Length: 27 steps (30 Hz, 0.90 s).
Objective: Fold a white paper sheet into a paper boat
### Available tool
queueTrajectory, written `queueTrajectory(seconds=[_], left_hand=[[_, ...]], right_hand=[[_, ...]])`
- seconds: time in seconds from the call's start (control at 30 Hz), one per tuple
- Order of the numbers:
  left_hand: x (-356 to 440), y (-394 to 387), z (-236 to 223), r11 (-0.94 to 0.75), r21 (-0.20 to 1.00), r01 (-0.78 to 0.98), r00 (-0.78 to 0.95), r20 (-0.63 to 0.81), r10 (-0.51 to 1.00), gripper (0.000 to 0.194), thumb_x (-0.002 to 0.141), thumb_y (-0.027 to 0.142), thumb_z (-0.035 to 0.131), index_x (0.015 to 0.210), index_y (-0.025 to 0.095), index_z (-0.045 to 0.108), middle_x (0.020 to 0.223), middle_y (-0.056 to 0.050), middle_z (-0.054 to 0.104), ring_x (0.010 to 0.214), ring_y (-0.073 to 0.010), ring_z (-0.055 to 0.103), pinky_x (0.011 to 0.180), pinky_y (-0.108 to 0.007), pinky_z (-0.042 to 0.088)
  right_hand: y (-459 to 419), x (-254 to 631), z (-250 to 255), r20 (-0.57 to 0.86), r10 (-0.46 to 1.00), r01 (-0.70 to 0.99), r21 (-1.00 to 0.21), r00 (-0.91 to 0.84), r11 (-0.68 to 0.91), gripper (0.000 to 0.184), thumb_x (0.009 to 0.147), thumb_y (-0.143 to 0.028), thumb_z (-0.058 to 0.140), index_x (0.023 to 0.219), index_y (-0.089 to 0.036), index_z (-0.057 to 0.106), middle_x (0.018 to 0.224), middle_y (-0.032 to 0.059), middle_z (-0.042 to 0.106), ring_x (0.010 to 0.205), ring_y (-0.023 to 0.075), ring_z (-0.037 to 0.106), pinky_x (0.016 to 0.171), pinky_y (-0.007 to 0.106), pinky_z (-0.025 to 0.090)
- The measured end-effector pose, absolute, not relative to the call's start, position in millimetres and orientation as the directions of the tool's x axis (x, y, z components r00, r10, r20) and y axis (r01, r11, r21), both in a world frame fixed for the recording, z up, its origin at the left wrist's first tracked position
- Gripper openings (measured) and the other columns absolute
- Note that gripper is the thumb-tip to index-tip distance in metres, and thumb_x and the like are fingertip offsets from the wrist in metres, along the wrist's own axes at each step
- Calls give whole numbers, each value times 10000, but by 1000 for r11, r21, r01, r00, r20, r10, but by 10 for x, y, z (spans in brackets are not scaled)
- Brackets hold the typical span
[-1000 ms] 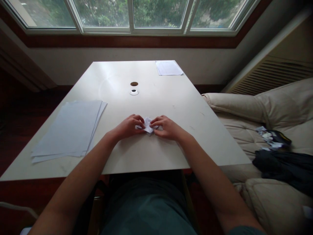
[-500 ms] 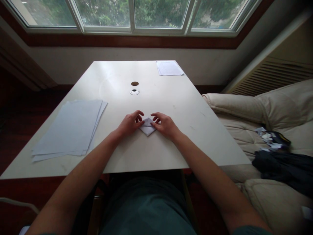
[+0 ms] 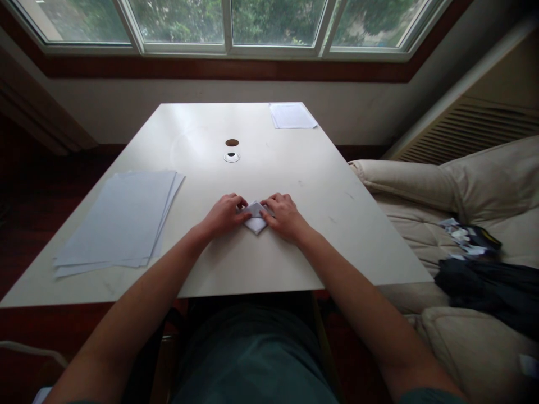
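- The tabletop (image 3: 252,264) runs across the scene, and a loose stack of white paper sheets (image 3: 118,219) lies near its left edge, the sheets slightly fanned.
- Well beyond my hands, toward the far end, sits a round cable grommet (image 3: 231,157).
- My left hand (image 3: 223,216) rests just left of the folded paper, its fingers (image 3: 236,201) curled and their tips at the paper's left side. They are not clenched, but I cannot tell whether they pinch the paper or only press it.
- The folded paper (image 3: 256,217) lies flat between my hands, one point toward me and left bare, its upper part under my fingertips.
- The risk is here: uneven pressure could let the small flaps spring open or skew a crease, and the paper could slide on the smooth surface.
- My right hand (image 3: 284,216) mirrors the left, its fingers (image 3: 272,201) resting on the paper's right side. Again, I cannot tell if they grip it.
- At the far end lies a single sheet of paper (image 3: 292,115).
- Off to the right, a cream sofa (image 3: 404,185) carries paper scraps (image 3: 458,233) and a dark cloth (image 3: 488,292).
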<state>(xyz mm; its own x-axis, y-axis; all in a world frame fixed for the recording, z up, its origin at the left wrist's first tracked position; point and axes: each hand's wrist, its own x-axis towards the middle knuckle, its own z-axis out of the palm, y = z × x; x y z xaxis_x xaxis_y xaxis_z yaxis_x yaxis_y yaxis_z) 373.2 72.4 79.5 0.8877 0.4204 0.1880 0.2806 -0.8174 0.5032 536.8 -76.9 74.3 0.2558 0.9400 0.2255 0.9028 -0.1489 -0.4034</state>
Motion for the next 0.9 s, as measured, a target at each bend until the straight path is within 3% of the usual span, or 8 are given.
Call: queueTrajectory(seconds=[0.2, 0.37, 0.43, 0.57, 0.77, 0.9], left_hand=[[3709, 688, 891, -716, 623, 316, 874, 103, 475, 226, 762, 358, 681, 912, 189, 658, 831, -35, 680, 726, -179, 604, 678, -305, 485], [3698, 672, 915, -572, 784, 241, 878, 76, 473, 398, 757, 350, 682, 1108, 182, 598, 889, -36, 715, 735, -159, 623, 647, -269, 482], [3698, 664, 937, -598, 762, 250, 891, 61, 450, 368, 775, 374, 663, 1089, 184, 635, 870, -34, 715, 719, -157, 619, 635, -265, 469], [3688, 628, 1027, -687, 685, 243, 902, 100, 419, 218, 832, 379, 614, 843, 182, 707, 756, -12, 692, 660, -140, 581, 627, -261, 439], [3661, 576, 1121, -828, 560, 32, 798, 484, 358, 151, 889, 295, 609, 936, 202, 717, 897, -48, 706, 836, -171, 612, 786, -317, 492], [3647, 610, 1091, -884, 466, -40, 800, 545, 251, 141, 884, 250, 615, 963, 227, 729, 997, -64, 712, 957, -197, 618, 871, -368, 494]], right_hand=[[-757, 5355, 775, 154, 947, 861, -477, 280, -177, 273, 899, -341, 570, 1111, -201, 671, 1123, 114, 631, 1080, 283, 503, 952, 431, 404], [-760, 5394, 800, 100, 955, 734, -663, 279, -145, 173, 883, -298, 571, 988, -190, 657, 945, 55, 690, 899, 200, 592, 810, 329, 453], [-765, 5398, 811, 110, 955, 665, -739, 275, -106, 171, 886, -317, 566, 973, -191, 642, 884, 34, 690, 797, 168, 601, 731, 295, 459], [-798, 5365, 896, 231, 927, 613, -790, 297, 1, 182, 893, -340, 564, 979, -195, 634, 860, 26, 683, 758, 157, 604, 694, 284, 467], [-893, 5315, 1068, 453, 854, 744, -656, 256, 125, 231, 879, -259, 589, 1105, -244, 635, 1064, 53, 693, 947, 212, 614, 842, 368, 489], [-908, 5340, 1059, 492, 855, 806, -567, 166, 169, 165, 876, -210, 584, 1010, -252, 670, 1017, 46, 699, 970, 219, 609, 911, 396, 470]])
